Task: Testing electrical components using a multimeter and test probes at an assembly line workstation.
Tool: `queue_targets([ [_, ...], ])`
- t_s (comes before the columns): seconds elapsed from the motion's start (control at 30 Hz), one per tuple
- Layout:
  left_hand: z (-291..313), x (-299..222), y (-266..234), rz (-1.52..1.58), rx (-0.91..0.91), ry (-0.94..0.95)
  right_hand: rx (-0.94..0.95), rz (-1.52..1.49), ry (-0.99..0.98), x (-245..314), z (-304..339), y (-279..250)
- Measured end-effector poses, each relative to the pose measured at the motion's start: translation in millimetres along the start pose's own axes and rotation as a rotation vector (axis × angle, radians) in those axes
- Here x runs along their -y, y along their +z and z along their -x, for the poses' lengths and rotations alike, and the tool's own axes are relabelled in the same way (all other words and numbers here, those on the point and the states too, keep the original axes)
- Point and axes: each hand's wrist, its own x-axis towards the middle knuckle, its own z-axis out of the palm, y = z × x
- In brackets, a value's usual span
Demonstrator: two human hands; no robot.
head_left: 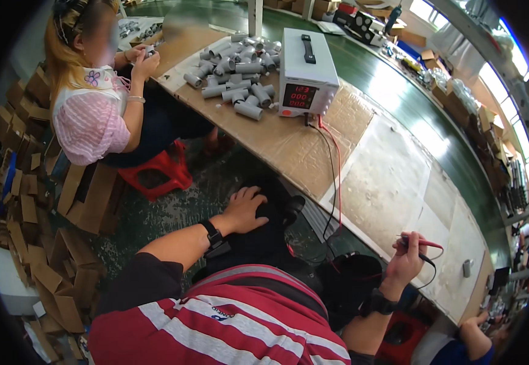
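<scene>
My left hand (244, 211) lies on my dark-trousered thigh, holding nothing, its fingers spread. Over the table's near edge on the right, my right hand (403, 261) is closed round a red test probe (429, 244) and a black test probe (426, 260). Their thin tips point left past my fingers. Red and black leads (339, 182) run from the front of a white bench power supply (308, 70) with a lit red display, and hang over the table edge. Beyond my right hand, a small grey cylinder (467, 267) stands alone on the table.
Many grey cylinders (240, 67) are heaped left of the power supply. The long table (386, 164) is covered with cardboard and pale sheets. At the left, a person (94, 121) sits by a red stool (161, 173), handling a small part. Cardboard boxes (63, 261) crowd the left floor.
</scene>
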Motion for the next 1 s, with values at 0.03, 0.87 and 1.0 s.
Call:
queue_targets([
  [0.03, 2, 1, 4, 0.002, 0.009, -0.004, -0.096, 0.045, -0.034, -5, -1, -4],
  [0.87, -103, -324, -125, 0.291, 0.842, 1.050, -0.795, 0.292, -0.394, 31, -23, -188],
  [1.0, -153, -428, -66, 0.273, 0.587, 1.152, -0.760, 0.513, -0.441, 16, -31, -196],
])
